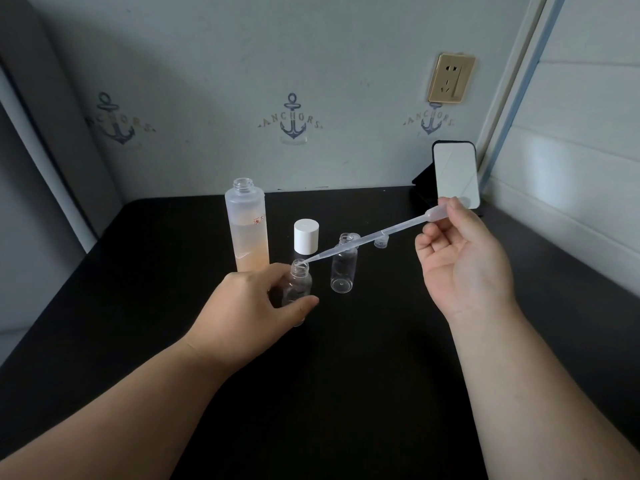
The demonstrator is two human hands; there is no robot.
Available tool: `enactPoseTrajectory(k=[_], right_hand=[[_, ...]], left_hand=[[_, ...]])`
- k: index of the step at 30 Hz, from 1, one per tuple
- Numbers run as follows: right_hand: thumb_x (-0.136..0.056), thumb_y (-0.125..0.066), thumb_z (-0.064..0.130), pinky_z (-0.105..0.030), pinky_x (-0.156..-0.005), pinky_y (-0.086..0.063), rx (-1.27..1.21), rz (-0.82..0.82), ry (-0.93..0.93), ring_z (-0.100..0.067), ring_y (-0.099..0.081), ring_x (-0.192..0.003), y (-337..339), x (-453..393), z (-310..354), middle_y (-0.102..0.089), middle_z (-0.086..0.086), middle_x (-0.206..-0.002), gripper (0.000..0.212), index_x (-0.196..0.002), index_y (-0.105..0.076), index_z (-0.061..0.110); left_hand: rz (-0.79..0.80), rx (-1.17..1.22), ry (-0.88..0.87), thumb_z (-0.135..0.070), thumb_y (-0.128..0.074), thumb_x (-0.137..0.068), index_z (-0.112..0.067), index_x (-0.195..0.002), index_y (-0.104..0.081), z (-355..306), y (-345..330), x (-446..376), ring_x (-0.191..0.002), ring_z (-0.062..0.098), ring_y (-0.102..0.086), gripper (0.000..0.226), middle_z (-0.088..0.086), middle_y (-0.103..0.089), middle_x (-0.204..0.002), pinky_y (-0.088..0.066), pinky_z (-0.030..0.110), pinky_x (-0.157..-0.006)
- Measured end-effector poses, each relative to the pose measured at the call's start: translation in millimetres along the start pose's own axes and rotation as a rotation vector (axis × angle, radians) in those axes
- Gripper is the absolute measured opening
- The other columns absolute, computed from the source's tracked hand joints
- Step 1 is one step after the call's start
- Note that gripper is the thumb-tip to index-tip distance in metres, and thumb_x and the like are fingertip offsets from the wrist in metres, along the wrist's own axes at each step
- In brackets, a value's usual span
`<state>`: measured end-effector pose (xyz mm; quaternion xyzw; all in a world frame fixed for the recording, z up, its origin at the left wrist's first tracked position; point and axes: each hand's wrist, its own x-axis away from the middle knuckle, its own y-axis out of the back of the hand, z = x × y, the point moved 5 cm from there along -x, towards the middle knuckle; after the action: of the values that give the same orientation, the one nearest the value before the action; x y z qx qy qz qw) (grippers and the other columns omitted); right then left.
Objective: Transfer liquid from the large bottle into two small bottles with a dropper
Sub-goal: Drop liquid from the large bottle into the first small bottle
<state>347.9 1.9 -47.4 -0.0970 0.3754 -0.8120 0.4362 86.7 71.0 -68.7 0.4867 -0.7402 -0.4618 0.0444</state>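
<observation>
Dropper tip at the small bottle's mouth
Left hand (249,306) grips the small bottle (297,284); right hand (460,258) pinches the dropper (367,239) bulb, tip seemingly just inside the neck.

1. Matte black desk (346,393), flat top, filling the lower field.
2. Pale blue-grey wallpapered wall (225,64) at 12 o'clock, printed with navy anchor motifs (293,121) lettered "ANCHORS".
3. Gold-framed wall socket (451,78), rectangular, mounted on the wall at 1 o'clock.
4. Black-cased rectangular phone (455,173) with rounded corners, its pale face reflecting light, propped tilted on a dark stand at the desk's 2 o'clock corner.
5. White horizontal-panelled side wall (588,150) at 3 o'clock, edged by a pale frame.
</observation>
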Motion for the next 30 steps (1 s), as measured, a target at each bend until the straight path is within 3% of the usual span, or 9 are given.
enactPoseTrajectory(k=[6,13,23,30], right_hand=[[-0.092,-0.068,0.016,-0.021,-0.062,-0.048,-0.016,-0.012,0.001,-0.01,-0.056,-0.062,-0.8,0.8,1.5,-0.066,0.0,-0.076,0.018,-0.076,-0.074,0.014],[-0.091,-0.07,0.015,-0.018,-0.057,-0.043,0.026,-0.009,-0.014,-0.007,-0.051,-0.059,-1.3,1.5,0.8,-0.066,0.002,-0.076,0.01,-0.081,-0.071,0.017],[-0.092,-0.068,0.01,-0.018,-0.05,-0.037,0.019,-0.013,-0.024,-0.007,-0.041,-0.048,-6.5,4.7,3.0,-0.066,0.001,-0.073,0.022,-0.073,-0.076,0.017],[-0.094,-0.066,0.009,-0.016,-0.049,-0.035,0.039,-0.002,-0.013,-0.005,-0.039,-0.044,-7.2,4.8,4.0,-0.067,0.001,-0.073,0.02,-0.077,-0.074,0.016]], left_hand=[[-0.009,0.042,-0.012,-0.053,-0.069,-0.078,-0.043,-0.103,-0.067,2.8,-1.8,-0.5,-0.09,-0.008,-0.061,0.028,-0.037,-0.06,-0.099,-0.042,0.012,-0.069],[-0.011,0.037,-0.035,-0.054,-0.067,-0.078,-0.05,-0.102,-0.063,1.5,-1.4,-1.3,-0.095,-0.012,-0.059,0.025,-0.042,-0.058,-0.102,-0.04,0.008,-0.07],[-0.004,0.046,-0.046,-0.058,-0.066,-0.078,-0.05,-0.104,-0.063,2.8,-1.4,-1.7,-0.092,-0.009,-0.061,0.027,-0.037,-0.061,-0.102,-0.043,0.011,-0.07],[0.003,0.039,-0.029,-0.057,-0.066,-0.078,-0.046,-0.107,-0.065,2.7,-1.8,-1.4,-0.092,-0.009,-0.06,0.031,-0.028,-0.065,-0.086,-0.043,0.012,-0.071]])
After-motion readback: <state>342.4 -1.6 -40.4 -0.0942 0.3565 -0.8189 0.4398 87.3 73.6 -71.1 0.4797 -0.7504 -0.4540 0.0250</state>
